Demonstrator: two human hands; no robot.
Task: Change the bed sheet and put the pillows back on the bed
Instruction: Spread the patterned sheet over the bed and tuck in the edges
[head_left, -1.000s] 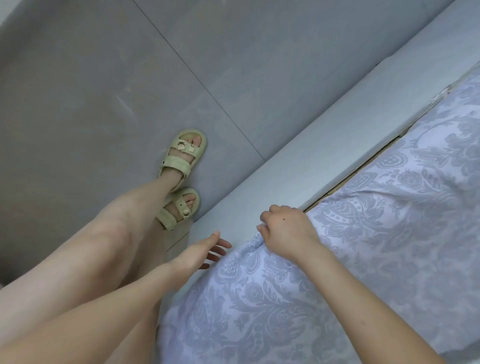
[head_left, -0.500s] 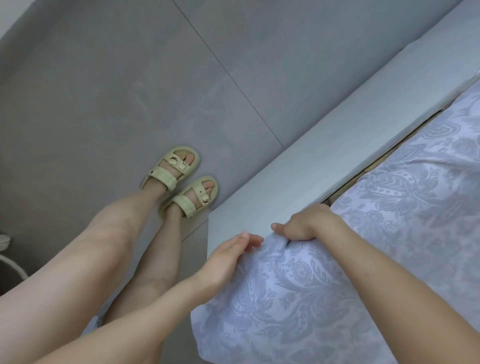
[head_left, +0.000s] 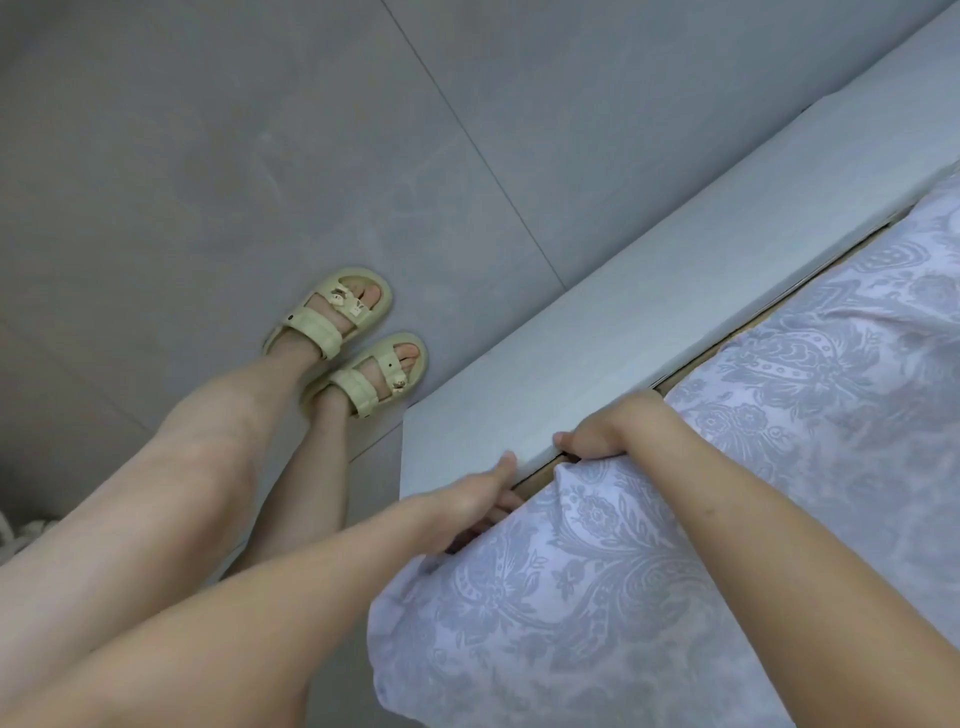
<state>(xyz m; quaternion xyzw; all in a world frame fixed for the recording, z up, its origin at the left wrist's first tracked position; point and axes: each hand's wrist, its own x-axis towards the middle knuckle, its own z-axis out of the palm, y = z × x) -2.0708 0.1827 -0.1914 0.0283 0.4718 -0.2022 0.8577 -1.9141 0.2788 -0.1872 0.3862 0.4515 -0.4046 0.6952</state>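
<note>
A pale lilac bed sheet (head_left: 649, 571) with a grey floral pattern covers the mattress at the lower right. Its corner bulges over the end of the light grey bed frame (head_left: 623, 332). My left hand (head_left: 467, 504) reaches into the gap between frame and mattress at the corner, fingers tucked under the sheet's edge and partly hidden, thumb lying on the frame. My right hand (head_left: 602, 431) is bent down at the wrist, its fingers curled over the sheet's edge and pushed into the same gap. No pillows are in view.
The grey tiled floor (head_left: 260, 156) fills the left and top. My legs and feet in pale green sandals (head_left: 343, 332) stand close to the bed frame's corner. A bit of white rope-like fabric (head_left: 15, 535) shows at the left edge.
Both hands have gone from the top of the sheet's edge down into the gap beside the frame. My feet have come together near the bed corner.
</note>
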